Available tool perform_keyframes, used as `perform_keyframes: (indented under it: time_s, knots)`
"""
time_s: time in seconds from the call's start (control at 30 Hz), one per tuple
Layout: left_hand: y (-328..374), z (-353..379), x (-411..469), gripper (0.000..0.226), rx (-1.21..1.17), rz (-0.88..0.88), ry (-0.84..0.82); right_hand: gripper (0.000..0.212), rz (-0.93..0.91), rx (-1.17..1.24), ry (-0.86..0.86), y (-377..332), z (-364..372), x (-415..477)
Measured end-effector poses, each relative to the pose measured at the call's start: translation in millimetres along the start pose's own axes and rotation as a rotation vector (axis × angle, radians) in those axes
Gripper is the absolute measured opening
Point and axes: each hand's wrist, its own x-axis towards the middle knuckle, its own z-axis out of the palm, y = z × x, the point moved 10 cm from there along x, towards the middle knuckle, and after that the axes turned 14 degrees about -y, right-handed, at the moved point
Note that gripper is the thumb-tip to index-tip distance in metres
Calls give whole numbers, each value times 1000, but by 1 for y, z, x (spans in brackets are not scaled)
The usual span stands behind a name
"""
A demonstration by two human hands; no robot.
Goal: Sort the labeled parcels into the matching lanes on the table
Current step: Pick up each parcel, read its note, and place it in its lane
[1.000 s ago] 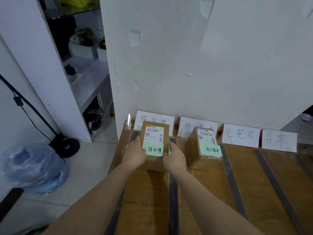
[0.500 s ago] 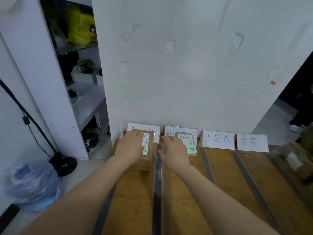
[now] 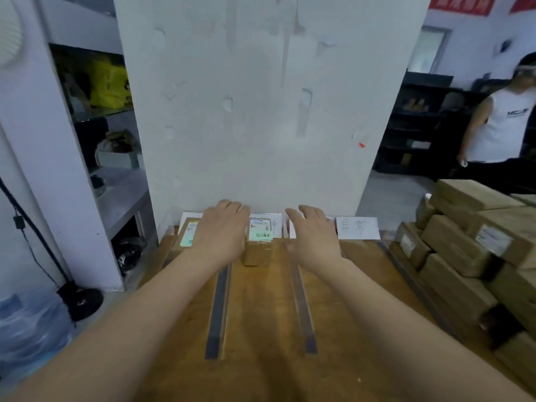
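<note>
Two brown parcels with green notes stand at the far end of the wooden table (image 3: 261, 329). The left parcel (image 3: 185, 236) sits in the first lane, partly hidden by my left hand (image 3: 222, 233), which hovers over it with relaxed fingers and holds nothing. The second parcel (image 3: 258, 245) stands in the second lane between my hands. My right hand (image 3: 313, 236) is open and empty over the third lane. White lane cards lean against the wall; the rightmost card (image 3: 358, 227) is readable, the others are mostly covered.
Dark tape strips (image 3: 219, 309) (image 3: 301, 309) divide the lanes. A stack of several brown parcels (image 3: 475, 256) fills the table's right side. A person in a white top (image 3: 499, 129) stands at the far right. A shelf (image 3: 116, 184) and a blue bag (image 3: 29, 329) are on the left.
Both hands let go of the left parcel and lifted off it. My right hand moved right past the second parcel. The view swung right, revealing the parcel stack.
</note>
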Motion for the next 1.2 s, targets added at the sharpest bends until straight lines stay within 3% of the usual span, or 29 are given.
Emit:
perform_keyframes:
  time_s: [0.2, 0.77, 1.2]
  knots:
    - [66, -24, -15, 54, 30, 103, 43, 57, 109, -50, 92, 45, -36, -67]
    - [265, -44, -80, 44, -82, 536, 84, 63, 560, -69, 107, 173, -57, -268]
    - [450, -32, -59, 56, -136, 639, 69, 59, 723, -56, 63, 341, -64, -351]
